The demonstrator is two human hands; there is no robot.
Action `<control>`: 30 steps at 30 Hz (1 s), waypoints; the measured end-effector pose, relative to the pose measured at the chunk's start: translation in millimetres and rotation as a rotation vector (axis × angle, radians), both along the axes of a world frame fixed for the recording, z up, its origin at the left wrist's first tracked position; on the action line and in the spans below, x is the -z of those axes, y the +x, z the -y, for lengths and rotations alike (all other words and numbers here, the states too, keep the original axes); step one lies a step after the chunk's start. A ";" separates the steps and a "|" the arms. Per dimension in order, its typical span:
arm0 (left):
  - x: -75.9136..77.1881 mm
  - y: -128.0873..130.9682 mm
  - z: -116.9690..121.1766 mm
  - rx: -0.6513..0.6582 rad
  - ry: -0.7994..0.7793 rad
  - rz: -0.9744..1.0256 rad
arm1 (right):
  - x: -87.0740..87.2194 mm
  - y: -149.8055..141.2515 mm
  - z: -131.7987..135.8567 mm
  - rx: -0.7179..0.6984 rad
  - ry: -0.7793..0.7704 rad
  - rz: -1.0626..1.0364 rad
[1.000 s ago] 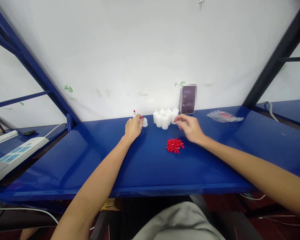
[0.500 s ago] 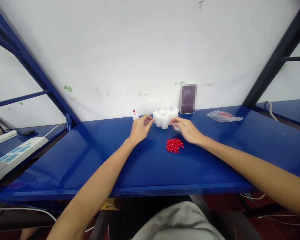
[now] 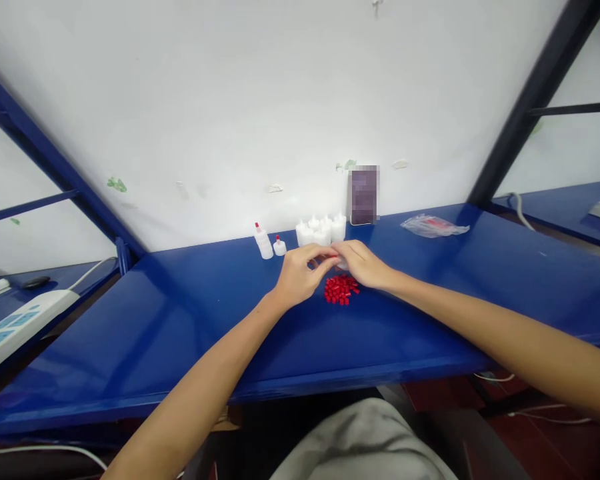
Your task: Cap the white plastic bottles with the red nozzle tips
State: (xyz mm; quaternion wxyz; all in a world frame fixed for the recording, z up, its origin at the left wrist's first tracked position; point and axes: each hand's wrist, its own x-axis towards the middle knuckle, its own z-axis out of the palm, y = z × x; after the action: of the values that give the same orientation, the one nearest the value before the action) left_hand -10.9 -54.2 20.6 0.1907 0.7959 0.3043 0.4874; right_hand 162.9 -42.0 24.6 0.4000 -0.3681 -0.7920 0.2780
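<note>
My right hand [image 3: 365,264] is closed around a small white bottle [image 3: 343,265], mostly hidden by the fingers. My left hand [image 3: 304,272] meets it, thumb and forefinger pinched at the bottle's tip, where a bit of red cap shows. Just below the hands lies a pile of red caps [image 3: 341,290]. Behind them stands a cluster of white bottles [image 3: 323,233] with bare pointed tips. Left of the cluster, a taller white bottle [image 3: 263,243] and a shorter one [image 3: 279,247] both wear red caps.
A phone [image 3: 364,195], its screen blurred out, leans against the wall behind the bottles. To its right lies a clear plastic bag [image 3: 434,226] with something red inside. A white power strip [image 3: 27,327] is at the far left, beyond the blue table's [image 3: 190,320] frame.
My left hand has moved right from beside the bottle cluster and now meets my right hand above the caps, with red showing at its fingertips. The view has shifted slightly.
</note>
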 end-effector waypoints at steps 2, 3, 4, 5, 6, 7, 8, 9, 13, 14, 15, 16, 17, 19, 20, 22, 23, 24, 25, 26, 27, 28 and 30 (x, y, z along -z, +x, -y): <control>1.5 -0.1 0.0 -0.013 0.040 -0.017 | 0.8 -0.2 0.4 -0.026 -0.036 -0.015; 2.1 0.1 -0.2 -0.014 0.039 -0.005 | 1.7 -0.2 0.6 -0.038 -0.044 -0.035; 2.5 0.3 -0.6 -0.015 0.029 0.009 | 2.9 -0.2 0.7 -0.049 -0.045 -0.052; 2.5 0.5 -0.9 -0.014 0.017 0.018 | 4.0 -0.1 0.9 -0.058 -0.036 -0.064; 2.2 0.6 -1.2 -0.012 0.010 0.017 | 4.8 0.1 1.1 -0.065 -0.018 -0.071; 1.6 0.7 -1.4 -0.012 0.009 0.007 | 5.3 0.5 1.6 -0.071 0.003 -0.073; 0.8 0.8 -1.6 -0.012 0.015 -0.007 | 5.2 1.0 2.2 -0.079 0.023 -0.070; 0.1 1.0 -1.7 -0.011 0.024 -0.022 | 4.6 1.5 3.1 -0.093 0.041 -0.063; -0.1 1.7 -1.1 0.007 -0.037 -0.017 | 0.3 3.5 8.2 -0.142 0.092 -0.001; 0.7 2.0 -0.4 0.028 -0.089 -0.008 | -0.5 3.8 9.4 -0.141 0.110 0.025; 1.6 2.4 0.4 0.058 -0.149 0.000 | -0.9 3.9 10.5 -0.131 0.133 0.055; 2.7 2.8 1.4 0.093 -0.209 0.005 | -1.0 3.9 11.5 -0.116 0.155 0.088; 3.8 3.3 2.5 0.124 -0.263 0.008 | -0.9 3.6 12.1 -0.097 0.175 0.118; 5.7 4.1 4.2 0.162 -0.338 0.008 | -0.4 2.4 12.6 -0.060 0.193 0.163; 6.4 4.3 4.3 0.169 -0.363 0.008 | -0.2 1.7 12.2 -0.051 0.191 0.173; 6.9 3.4 1.8 0.158 -0.403 0.023 | 0.0 1.0 10.2 -0.048 0.167 0.165; 6.6 1.8 -1.2 0.134 -0.413 0.050 | 0.1 1.4 8.5 -0.046 0.148 0.151; 5.9 -0.9 -5.6 0.087 -0.408 0.098 | 0.2 2.3 6.4 -0.036 0.129 0.136; 4.9 -5.0 -11.1 0.010 -0.388 0.160 | 0.5 3.9 4.0 -0.016 0.108 0.123; 3.7 -10.4 -17.6 -0.091 -0.352 0.233 | 1.0 6.1 1.2 0.011 0.087 0.114; 2.6 -17.2 -24.6 -0.218 -0.300 0.304 | 1.9 8.7 -1.7 0.038 0.067 0.110; 1.6 -25.1 -31.9 -0.354 -0.247 0.344 | 3.1 11.5 -4.7 0.056 0.050 0.112; 0.8 -41.7 -45.3 -0.513 -0.204 0.324 | 6.0 16.5 -10.4 0.062 0.029 0.110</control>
State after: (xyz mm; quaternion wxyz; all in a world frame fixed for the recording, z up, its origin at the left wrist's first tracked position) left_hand -52.7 -8.9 19.8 0.1867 0.5820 0.5079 0.6070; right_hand 179.4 -31.6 18.6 0.3695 -0.4014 -0.8050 0.2333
